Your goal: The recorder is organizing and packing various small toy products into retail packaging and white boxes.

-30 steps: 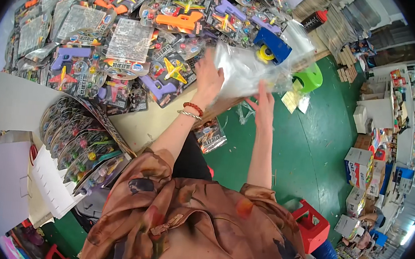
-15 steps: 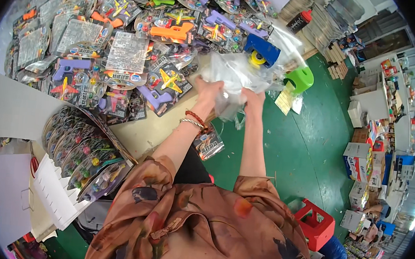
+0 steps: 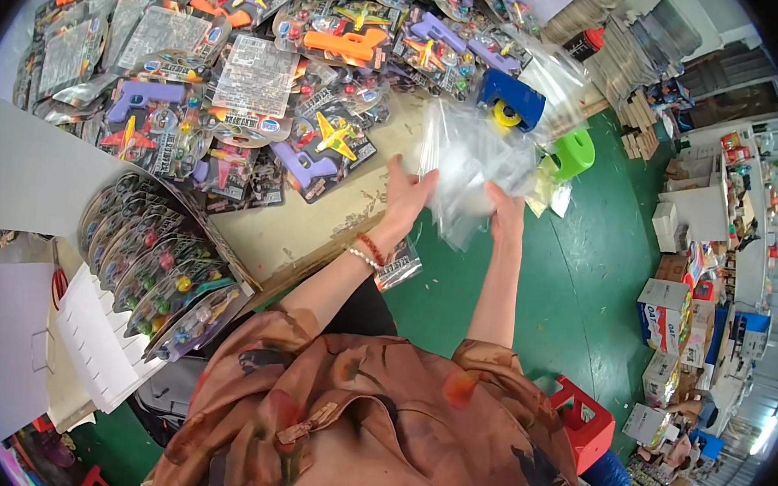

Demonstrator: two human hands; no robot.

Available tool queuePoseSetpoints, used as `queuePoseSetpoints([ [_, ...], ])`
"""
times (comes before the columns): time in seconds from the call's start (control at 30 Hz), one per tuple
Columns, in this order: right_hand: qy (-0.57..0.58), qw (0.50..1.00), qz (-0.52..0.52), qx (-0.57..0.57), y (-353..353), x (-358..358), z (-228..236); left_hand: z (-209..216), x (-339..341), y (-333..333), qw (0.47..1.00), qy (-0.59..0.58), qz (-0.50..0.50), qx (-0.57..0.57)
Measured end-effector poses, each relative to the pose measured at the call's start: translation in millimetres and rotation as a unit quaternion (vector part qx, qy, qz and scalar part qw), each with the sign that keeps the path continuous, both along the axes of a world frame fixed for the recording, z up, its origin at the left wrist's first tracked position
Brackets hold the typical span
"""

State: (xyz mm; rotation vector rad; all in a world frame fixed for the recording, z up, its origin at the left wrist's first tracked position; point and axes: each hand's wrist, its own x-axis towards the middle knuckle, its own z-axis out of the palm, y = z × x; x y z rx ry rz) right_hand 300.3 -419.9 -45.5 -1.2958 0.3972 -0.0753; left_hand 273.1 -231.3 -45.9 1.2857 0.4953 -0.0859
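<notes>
On the left of the working area, a flat blister card with a purple toy gun and a yellow toy plane (image 3: 327, 152) lies near the front edge of a pale, scuffed surface (image 3: 289, 225). A wide sweep of the left hand (image 3: 405, 198) could nudge it over that edge. Farther right, a loose, crinkled bundle of clear plastic bags (image 3: 470, 158) is held up at the surface's right side, its lower part over the green floor (image 3: 571, 277). The thin film looks slippery, so a slack hold could let bags slide apart and drop. Just behind the bundle, a blue tape dispenser with a yellow centre (image 3: 515, 97) could snag the film if the bags are pulled across it.

The left forearm, with a red beaded bracelet (image 3: 371, 247) and a pale one (image 3: 363, 256) at the wrist, slants up and to the right. The left thumb is at the bundle's left edge, while the other fingers stand apart from it, away to the left. The right forearm rises almost straight up over the floor. The right hand (image 3: 507, 214) has its fingers clamped on the bundle's lower right, thumb toward the wearer; the fingers behind the film are partly hidden.
</notes>
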Motion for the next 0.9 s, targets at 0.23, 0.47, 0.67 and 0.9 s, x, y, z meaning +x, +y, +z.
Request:
queuePoseSetpoints([
  [0.23,-0.232,0.760,-0.218,-0.567,31.8,-26.8,67.2,7.3,-32.6,41.0,0.961,-0.139,-0.036,0.237],
  [0.47,-0.067,0.882,0.214,-0.416,55.3,54.2,63.5,-8.7,-11.4,56.5,0.978,-0.153,0.084,0.113],
  [0.67,-0.093,0.834,0.470,-0.274,94.9,20.1,90.6,18.4,21.1,75.2,0.976,-0.106,-0.019,0.189],
  [0.9,-0.279,0.803,0.159,-0.502,93.0,82.5,71.9,-2.5,75.8,62.1,0.968,-0.121,0.148,0.161],
])
